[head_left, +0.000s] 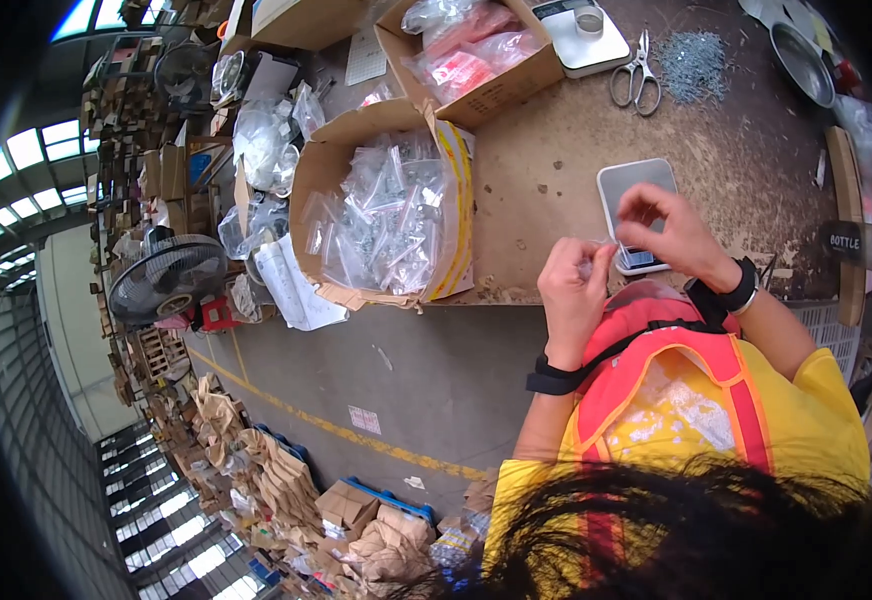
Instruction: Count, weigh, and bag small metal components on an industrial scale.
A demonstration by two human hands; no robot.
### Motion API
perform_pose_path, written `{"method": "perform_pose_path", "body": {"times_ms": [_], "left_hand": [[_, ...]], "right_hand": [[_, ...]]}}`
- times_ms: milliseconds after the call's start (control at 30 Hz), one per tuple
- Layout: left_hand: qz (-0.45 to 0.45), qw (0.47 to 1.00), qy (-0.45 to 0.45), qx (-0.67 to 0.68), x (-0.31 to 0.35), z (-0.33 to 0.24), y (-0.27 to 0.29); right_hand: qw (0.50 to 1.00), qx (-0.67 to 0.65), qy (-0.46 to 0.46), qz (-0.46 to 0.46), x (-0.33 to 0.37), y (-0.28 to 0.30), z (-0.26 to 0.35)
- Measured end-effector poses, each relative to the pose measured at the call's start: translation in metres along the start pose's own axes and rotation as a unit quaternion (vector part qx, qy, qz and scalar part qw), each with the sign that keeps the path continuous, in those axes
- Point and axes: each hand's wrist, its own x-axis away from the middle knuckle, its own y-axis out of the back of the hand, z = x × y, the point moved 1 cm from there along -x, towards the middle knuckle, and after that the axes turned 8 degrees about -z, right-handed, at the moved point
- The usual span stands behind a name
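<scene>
Just in front of my body, my left hand (pixel 574 295) is closed in a pinch on a small clear plastic bag (pixel 603 246). My right hand (pixel 676 235) meets it from the other side, its fingers curled and its thumb and fingertip at the bag's edge. What the bag contains is too small to make out. Partly under my right hand lies a small digital scale (pixel 636 182) with a pale square plate. To the left stands an open cardboard box (pixel 464 215) holding many clear zip bags of metal hardware (pixel 381 215).
Scissors (pixel 638 80) lie beside a heap of small screws (pixel 693 66) at the back. Behind are a second scale (pixel 601 50) bearing a round cup and a box of red and clear bags (pixel 516 85). A metal bowl (pixel 802 65) sits far right; a fan (pixel 168 278) stands left.
</scene>
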Motion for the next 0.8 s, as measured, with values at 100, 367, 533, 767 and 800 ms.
{"method": "perform_pose_path", "body": {"times_ms": [100, 367, 533, 767, 800], "left_hand": [[0.012, 0.999, -0.044, -0.007, 0.0, 0.003, -0.008], [-0.071, 0.994, 0.057, 0.063, 0.005, 0.041, -0.017], [-0.147, 0.986, 0.072, 0.006, -0.003, 0.039, -0.01], [-0.158, 0.983, 0.097, -0.014, -0.004, 0.054, -0.015], [-0.161, 0.984, 0.049, -0.049, -0.005, 0.055, -0.016]], "right_hand": [[0.997, 0.047, 0.04, 0.047, 0.005, -0.01, 0.005], [0.972, 0.161, 0.166, 0.04, 0.006, 0.009, -0.021], [0.94, 0.285, 0.176, -0.066, 0.002, 0.031, -0.052], [0.89, 0.407, 0.167, -0.12, -0.005, 0.037, -0.13], [0.891, 0.405, 0.17, -0.118, -0.006, 0.034, -0.127]]}}
